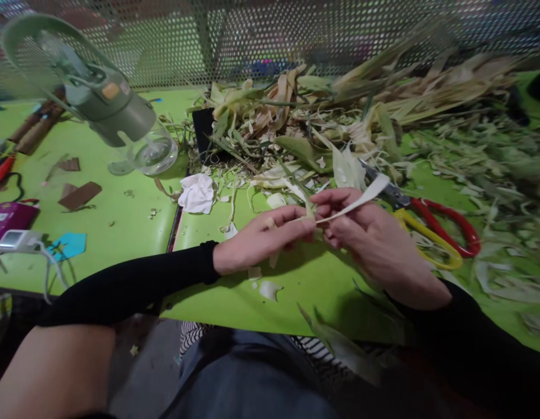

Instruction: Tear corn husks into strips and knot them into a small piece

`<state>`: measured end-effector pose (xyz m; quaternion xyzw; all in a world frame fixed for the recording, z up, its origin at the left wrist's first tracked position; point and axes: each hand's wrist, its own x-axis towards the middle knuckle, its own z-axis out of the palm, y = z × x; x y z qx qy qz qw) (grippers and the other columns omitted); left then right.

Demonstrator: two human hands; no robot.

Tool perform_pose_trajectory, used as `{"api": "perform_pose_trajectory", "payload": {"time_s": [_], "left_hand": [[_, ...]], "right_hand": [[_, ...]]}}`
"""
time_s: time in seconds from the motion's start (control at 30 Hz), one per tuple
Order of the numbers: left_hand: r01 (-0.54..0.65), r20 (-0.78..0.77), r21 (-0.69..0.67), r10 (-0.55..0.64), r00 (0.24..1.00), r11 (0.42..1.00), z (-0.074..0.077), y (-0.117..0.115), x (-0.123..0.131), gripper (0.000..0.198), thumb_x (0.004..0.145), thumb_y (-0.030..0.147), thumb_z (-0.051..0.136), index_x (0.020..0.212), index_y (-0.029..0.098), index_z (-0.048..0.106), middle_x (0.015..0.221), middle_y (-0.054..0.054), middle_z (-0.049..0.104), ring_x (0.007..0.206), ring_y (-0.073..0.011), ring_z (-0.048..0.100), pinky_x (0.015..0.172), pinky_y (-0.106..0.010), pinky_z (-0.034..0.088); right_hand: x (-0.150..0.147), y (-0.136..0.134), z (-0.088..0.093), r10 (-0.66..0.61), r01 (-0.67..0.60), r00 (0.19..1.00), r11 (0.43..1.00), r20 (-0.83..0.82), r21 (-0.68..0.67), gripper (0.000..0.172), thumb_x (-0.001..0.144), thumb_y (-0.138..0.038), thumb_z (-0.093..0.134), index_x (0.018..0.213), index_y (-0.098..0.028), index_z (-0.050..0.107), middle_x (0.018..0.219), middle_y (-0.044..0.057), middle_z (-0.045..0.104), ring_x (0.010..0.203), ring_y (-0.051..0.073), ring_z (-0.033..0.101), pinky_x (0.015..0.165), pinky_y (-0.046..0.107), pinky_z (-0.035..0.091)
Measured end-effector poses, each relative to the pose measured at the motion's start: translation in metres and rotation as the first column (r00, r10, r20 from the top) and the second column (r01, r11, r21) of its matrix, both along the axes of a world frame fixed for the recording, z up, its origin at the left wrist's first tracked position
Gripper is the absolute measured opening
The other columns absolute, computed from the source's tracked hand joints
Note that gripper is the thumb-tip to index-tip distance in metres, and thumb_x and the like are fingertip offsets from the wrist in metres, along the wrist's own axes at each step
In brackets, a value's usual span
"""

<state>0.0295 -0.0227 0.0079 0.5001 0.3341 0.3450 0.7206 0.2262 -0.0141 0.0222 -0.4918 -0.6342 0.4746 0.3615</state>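
Observation:
My left hand [276, 235] pinches a small bundle of pale corn husk [311, 208] between thumb and fingers over the green table. Close against it, my right hand [366, 233] is closed on a long white-green husk strip [361, 198], whose free end sticks up to the right. The two hands nearly meet, and the fingers hide much of the husk between them. Just right of my right hand lie scissors [444, 230] with one red and one yellow handle. A few small husk scraps [270, 290] lie below my left hand.
Behind the hands is a heap of dried husks [291, 110], with shredded bits [483, 174] spread right. A black phone-like slab [203, 134] is partly under it. To the left are a crumpled tissue [197, 193], a green-lidded bottle [125, 110] and a purple box [12, 221] with a white cable.

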Motion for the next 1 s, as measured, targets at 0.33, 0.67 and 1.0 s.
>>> {"api": "perform_pose_trajectory", "payload": {"time_s": [0.33,0.67,1.0], "left_hand": [[0.034,-0.017,0.145,-0.032,0.999,0.989,-0.009,0.007,-0.001,0.023,0.105,0.034,0.057,0.108,0.013,0.065,0.099,-0.008,0.074,0.088,-0.0129,0.068,0.087,-0.029,0.054],[0.064,-0.15,0.228,-0.03,0.988,0.971,-0.004,0.009,-0.006,0.034,0.105,0.043,0.055,0.11,0.013,0.068,0.099,-0.008,0.076,0.088,-0.0131,0.068,0.083,-0.026,0.054],[0.059,-0.238,0.354,0.029,0.971,0.933,0.0,0.019,-0.01,0.034,0.101,0.047,0.06,0.096,0.015,0.072,0.09,-0.005,0.076,0.086,-0.0145,0.069,0.083,-0.027,0.053]], "right_hand": [[-0.001,-0.001,0.001,-0.058,0.059,0.997,0.998,0.051,-0.023,0.036,0.093,-0.059,0.073,0.104,-0.025,0.081,0.094,0.005,0.078,0.077,0.017,0.072,0.07,0.032,0.061],[-0.003,-0.002,0.0,-0.083,0.08,0.996,0.993,-0.035,-0.086,0.035,0.083,-0.055,0.084,0.103,-0.026,0.08,0.08,-0.001,0.073,0.067,0.015,0.068,0.066,0.031,0.057],[-0.002,0.007,-0.006,-0.095,0.085,0.989,0.992,-0.111,-0.092,0.025,0.079,-0.046,0.088,0.086,-0.026,0.077,0.085,-0.002,0.072,0.07,0.012,0.058,0.069,0.03,0.049]]}}
